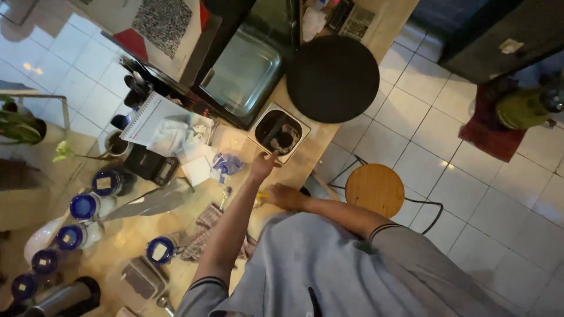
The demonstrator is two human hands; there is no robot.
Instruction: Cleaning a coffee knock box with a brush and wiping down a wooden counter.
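My left hand (263, 166) reaches forward over the wooden counter (305, 158). Its fingertips touch the near rim of a white square container (257, 134) with a dark round well; whether they pinch anything is unclear. My right hand (283, 197) rests lower on the counter, close to my body, with its fingers closed around a small yellow object (259, 200). A small spoon (225, 194) lies just left of my left forearm. A clear plastic bag with blue print (226, 164) sits left of my left hand.
A black round stool seat (333, 78) overlaps the counter behind the container, and a wooden stool (374, 189) stands on the tiled floor to the right. Left are a glass dish (247, 73), a spiral notebook (148, 117), several blue-lidded jars (83, 206) and a checked cloth (204, 230).
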